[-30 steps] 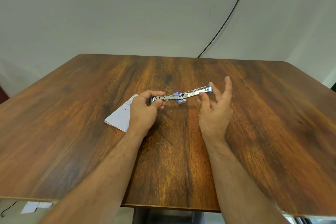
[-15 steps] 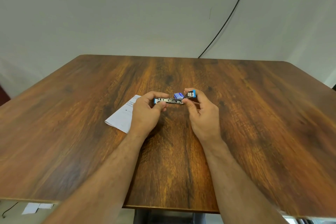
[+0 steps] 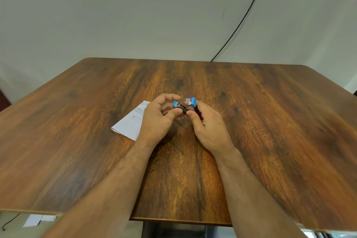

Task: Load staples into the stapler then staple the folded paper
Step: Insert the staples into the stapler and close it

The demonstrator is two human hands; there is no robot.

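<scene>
Wooden table [image 3: 251, 141], dark brown grain, fills most of the head view; its near edge runs along the bottom of the frame, with pale floor below and some white paper scraps [image 3: 39, 220] on the floor at lower left, beside a thin dark cord. Two bare forearms enter from the bottom and converge toward mid-table. Left hand [image 3: 157, 120]: fingers curled, thumb and fingertips closed on the near-left end of the stapler [image 3: 182, 106]. Right hand [image 3: 207, 124]: likewise closed on the stapler's right end, thumb pressed against the metal body, fingers wrapped behind. Stapler is small, metal with blue plastic ends; it is held between both hands above the table, about at the table's centre. Its two blue ends stand close together with the metal part between them; motion blur prevents saying whether the top arm is fully down. Just behind the right hand's fingertips a small blue-and-white item shows next to the stapler's blue end; cannot tell what it is. Folded paper [image 3: 130, 123], white with printed lines, lies flat on the table left of the hands, partly covered by the left hand. Beyond the far table edge: plain light wall, with a black cable [image 3: 241, 21] running diagonally down to the table's back edge.
</scene>
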